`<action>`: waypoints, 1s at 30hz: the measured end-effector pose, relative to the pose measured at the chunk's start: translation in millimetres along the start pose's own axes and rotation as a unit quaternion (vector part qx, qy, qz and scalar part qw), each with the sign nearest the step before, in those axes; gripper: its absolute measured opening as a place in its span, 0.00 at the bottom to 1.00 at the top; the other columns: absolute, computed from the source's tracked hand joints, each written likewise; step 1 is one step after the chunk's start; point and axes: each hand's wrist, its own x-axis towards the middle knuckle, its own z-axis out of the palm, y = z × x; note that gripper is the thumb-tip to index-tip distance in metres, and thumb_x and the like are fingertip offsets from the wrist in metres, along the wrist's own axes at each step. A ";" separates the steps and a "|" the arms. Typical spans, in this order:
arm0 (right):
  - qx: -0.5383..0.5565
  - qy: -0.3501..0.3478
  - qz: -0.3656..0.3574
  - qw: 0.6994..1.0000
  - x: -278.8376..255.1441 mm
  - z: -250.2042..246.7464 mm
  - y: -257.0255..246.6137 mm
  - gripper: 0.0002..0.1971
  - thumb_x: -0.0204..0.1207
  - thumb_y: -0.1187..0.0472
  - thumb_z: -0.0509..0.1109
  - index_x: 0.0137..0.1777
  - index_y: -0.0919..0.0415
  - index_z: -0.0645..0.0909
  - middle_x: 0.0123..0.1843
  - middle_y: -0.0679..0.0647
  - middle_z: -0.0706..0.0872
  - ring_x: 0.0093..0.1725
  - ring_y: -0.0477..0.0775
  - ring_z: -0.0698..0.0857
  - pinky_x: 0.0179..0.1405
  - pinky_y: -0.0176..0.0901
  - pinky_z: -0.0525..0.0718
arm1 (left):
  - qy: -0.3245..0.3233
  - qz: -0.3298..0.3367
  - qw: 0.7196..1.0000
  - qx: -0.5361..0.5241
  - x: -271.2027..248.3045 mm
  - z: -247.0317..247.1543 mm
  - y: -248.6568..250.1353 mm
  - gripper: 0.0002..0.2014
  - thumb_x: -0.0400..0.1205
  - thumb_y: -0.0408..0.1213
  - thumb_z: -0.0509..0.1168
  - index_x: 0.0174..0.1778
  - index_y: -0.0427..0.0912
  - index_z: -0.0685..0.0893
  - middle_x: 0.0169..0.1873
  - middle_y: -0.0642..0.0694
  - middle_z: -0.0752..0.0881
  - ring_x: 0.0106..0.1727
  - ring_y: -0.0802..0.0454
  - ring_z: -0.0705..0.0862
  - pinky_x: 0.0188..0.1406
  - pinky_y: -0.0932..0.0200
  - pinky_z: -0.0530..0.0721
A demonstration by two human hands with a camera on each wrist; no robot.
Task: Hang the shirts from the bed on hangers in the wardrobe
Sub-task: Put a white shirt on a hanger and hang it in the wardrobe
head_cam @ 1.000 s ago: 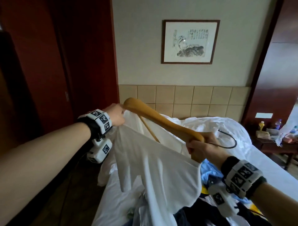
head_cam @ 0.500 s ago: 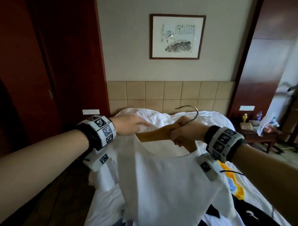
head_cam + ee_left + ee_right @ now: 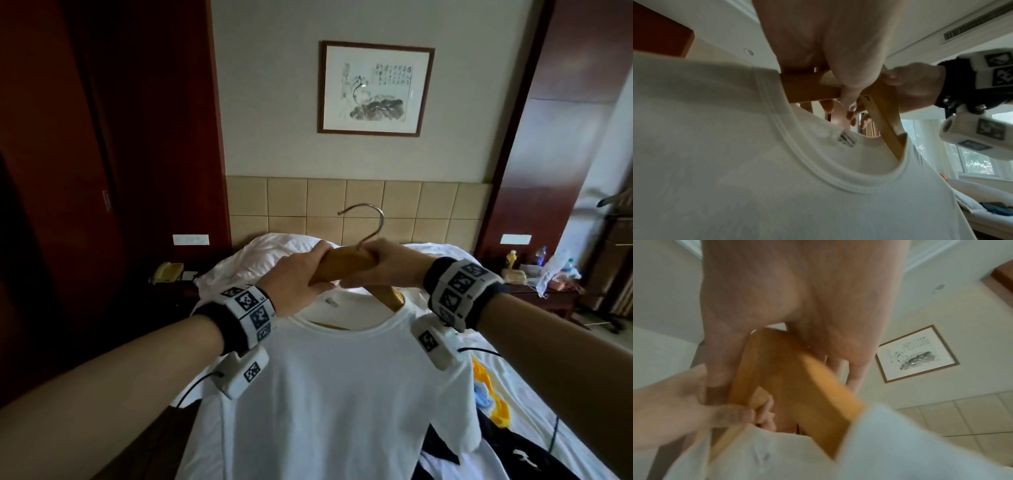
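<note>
A bedroom is shown, with a bed under white sheets set against a tan tiled headboard, a framed ink picture hung on the wall above it, and dark red wooden panels along the left side. A wooden hanger is held up over the bed, its metal hook pointing upward. A white shirt is fitted on the hanger, with the collar drawn round the hanger's neck and the body hanging down toward the camera. The hanger's top bar is gripped by the left hand just left of the hook, the fingers curled over the wood and the thumb closed beneath. The bar is gripped by the right hand just right of the hook, the fingers wrapped round it; the two hands are touching or nearly so. In the left wrist view, a label is seen inside the back of the collar. Further clothes, yellow, blue and black, are left lying on the bed to the right of the shirt. A bedside table carrying bottles is placed beside the bed on the right.
</note>
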 end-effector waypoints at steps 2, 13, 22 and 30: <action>0.032 0.021 0.012 0.999 -8.3 -7.0 17.7 0.25 0.64 0.52 0.85 0.61 0.53 0.85 0.51 0.50 0.91 0.52 0.51 0.90 0.58 0.43 0.86 | -0.003 -0.001 1.000 -0.011 -3.6 -10.2 -3.4 0.27 0.79 0.47 0.72 0.71 0.52 0.69 0.62 0.46 0.84 0.61 0.46 0.82 0.63 0.48 0.79; -0.140 -0.061 0.068 0.986 -32.4 7.6 52.1 0.07 0.77 0.50 0.74 0.42 0.48 0.80 0.43 0.47 0.85 0.47 0.52 0.83 0.53 0.44 0.80 | 0.011 -0.159 0.987 0.013 -11.2 -23.2 -13.9 0.30 0.79 0.51 0.71 0.73 0.44 0.71 0.63 0.43 0.81 0.63 0.44 0.81 0.63 0.49 0.79; -0.148 -0.070 -0.012 0.986 -15.6 88.3 -14.8 0.21 0.76 0.44 0.69 0.59 0.61 0.81 0.53 0.56 0.84 0.53 0.58 0.84 0.49 0.43 0.81 | 0.121 -0.412 0.898 -0.099 -62.4 -18.9 22.7 0.11 0.81 0.48 0.64 0.49 0.43 0.79 0.51 0.43 0.85 0.54 0.43 0.81 0.52 0.52 0.78; -0.134 -0.165 -0.164 0.963 -30.3 169.7 -140.6 0.14 0.86 0.63 0.59 0.67 0.69 0.77 0.59 0.62 0.84 0.59 0.61 0.84 0.56 0.48 0.81 | 0.184 -0.546 0.776 -0.256 -179.6 -57.1 14.4 0.25 0.76 0.63 0.68 0.54 0.44 0.88 0.51 0.45 0.89 0.54 0.47 0.86 0.48 0.54 0.83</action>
